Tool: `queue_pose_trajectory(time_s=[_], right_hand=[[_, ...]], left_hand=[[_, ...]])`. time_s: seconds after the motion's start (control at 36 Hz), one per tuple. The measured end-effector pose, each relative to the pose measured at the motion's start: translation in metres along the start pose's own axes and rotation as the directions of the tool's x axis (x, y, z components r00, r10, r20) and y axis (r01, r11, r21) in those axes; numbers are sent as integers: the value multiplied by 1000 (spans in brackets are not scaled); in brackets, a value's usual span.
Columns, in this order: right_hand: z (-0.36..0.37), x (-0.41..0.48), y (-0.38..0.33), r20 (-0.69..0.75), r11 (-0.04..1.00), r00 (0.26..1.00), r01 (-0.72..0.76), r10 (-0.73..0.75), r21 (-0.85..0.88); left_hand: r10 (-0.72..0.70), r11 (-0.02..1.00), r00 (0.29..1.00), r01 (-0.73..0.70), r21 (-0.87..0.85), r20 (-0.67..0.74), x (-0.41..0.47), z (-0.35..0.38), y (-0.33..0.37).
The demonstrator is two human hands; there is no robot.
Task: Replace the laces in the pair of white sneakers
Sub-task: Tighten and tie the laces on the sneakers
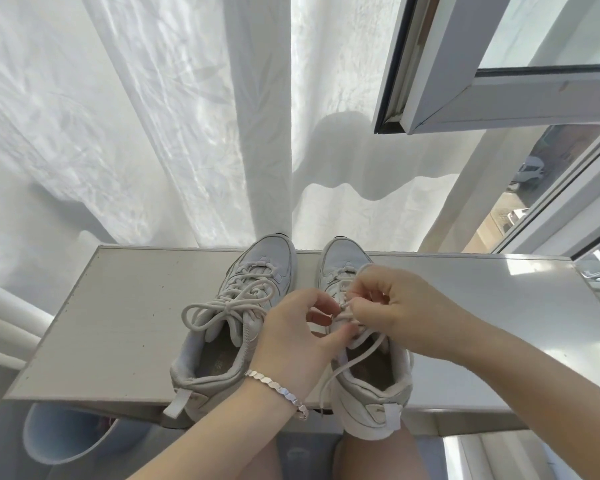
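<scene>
Two white sneakers stand side by side on a grey windowsill point(125, 317), toes pointing away from me. The left sneaker point(222, 362) is laced and tied in a bow point(229, 306). Over the upper eyelets of the right sneaker point(371, 386) both hands work the white lace point(347, 365). My left hand point(291, 341), with a silver bracelet on its wrist, pinches the lace between thumb and fingers. My right hand point(392, 306) has its fingers curled around a loop of the same lace. One loose end trails back across the shoe's opening toward the heel.
White sheer curtains point(136, 133) hang behind the sill. An open window frame point(499, 81) juts in at the upper right, with the street visible below. A pale blue bucket point(63, 441) stands under the sill at the lower left. My knees are below the sill's front edge.
</scene>
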State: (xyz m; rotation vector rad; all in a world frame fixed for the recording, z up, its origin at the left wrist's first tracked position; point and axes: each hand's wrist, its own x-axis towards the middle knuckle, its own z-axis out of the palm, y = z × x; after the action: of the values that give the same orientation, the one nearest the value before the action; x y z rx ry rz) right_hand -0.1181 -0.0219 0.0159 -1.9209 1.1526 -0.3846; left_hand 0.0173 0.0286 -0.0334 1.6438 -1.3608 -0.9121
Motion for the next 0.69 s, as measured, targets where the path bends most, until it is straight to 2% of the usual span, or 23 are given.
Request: queue_pose_trajectory(time_s=[0.06, 0.11, 0.25, 0.39, 0.53, 0.69], right_hand=[[-1, -9, -3, -57, 990, 997, 62, -55, 128], [-4, -18, -4, -111, 978, 993, 72, -51, 196], [-7, -42, 3, -204, 997, 976, 66, -72, -36], [-1, -52, 8, -233, 989, 964, 141, -129, 36], [-1, -54, 27, -197, 941, 920, 328, -339, -85], [7, -59, 38, -243, 922, 896, 326, -372, -210]], left_hand=[[-17, 1000, 1000, 17, -4, 5, 1, -1, -1], [-21, 1000, 1000, 21, -4, 8, 1, -1, -2], [-35, 999, 999, 35, -1, 15, 1, -2, -2], [-36, 999, 999, 36, 4, 17, 1, -1, -2], [-14, 999, 999, 13, 32, 36, 0, -1, 0], [195, 956, 978, -205, 208, 66, -2, 2, 3]])
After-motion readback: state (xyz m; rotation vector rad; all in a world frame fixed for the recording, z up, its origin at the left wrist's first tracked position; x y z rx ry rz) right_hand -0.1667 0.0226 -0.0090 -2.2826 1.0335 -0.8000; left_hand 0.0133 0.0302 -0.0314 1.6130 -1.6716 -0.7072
